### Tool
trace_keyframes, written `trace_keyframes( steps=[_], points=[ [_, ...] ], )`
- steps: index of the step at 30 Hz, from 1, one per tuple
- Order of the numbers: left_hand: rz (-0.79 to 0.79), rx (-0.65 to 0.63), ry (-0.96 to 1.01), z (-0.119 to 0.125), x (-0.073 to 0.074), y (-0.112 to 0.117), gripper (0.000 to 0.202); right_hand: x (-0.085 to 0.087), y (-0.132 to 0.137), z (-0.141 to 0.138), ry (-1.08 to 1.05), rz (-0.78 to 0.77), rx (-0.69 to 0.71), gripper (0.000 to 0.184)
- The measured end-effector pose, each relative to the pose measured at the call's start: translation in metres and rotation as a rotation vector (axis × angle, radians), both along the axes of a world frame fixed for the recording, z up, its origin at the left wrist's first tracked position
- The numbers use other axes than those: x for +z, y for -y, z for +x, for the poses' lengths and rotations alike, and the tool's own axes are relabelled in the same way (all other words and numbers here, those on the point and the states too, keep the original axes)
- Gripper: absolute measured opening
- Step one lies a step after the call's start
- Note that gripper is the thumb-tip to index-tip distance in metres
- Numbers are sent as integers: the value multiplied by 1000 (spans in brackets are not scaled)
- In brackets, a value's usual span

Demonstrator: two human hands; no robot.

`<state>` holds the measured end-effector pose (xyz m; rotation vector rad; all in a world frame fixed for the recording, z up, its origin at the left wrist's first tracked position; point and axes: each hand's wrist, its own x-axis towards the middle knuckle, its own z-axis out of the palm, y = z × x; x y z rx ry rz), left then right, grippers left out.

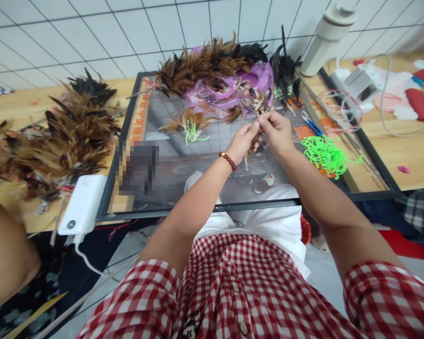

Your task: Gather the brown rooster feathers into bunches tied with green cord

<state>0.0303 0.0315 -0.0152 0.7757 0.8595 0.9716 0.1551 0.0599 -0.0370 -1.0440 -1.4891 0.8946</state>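
My left hand (243,140), with a beaded bracelet (228,161) at the wrist, is closed round a small bunch of brown feathers (251,149). The feathers hang down between the two hands. My right hand (277,133) meets it with thumb and fingers pinched together at the top of the bunch; what lies in that pinch is too small to make out. Loose feathers (259,101) lie just beyond my fingertips on a purple plastic bag (212,96). To the left, a feather bunch (194,123) with bright green cord ties rests on the glass panel (176,162).
Behind lies a long brown feather bundle (198,66); black feathers (286,70) stand beside it. At right are green cords (327,155), blue-handled snippers (313,125) and a bottle (330,37). A power bank (83,202), feather pile (63,136) and another person's arm (5,245) are at left.
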Motion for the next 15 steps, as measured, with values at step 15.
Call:
trace_keyframes(
  steps=[15],
  points=[
    [6, 144, -8, -8, 0, -9, 31, 55, -3, 142, 1288, -178, -256, 14]
  ],
)
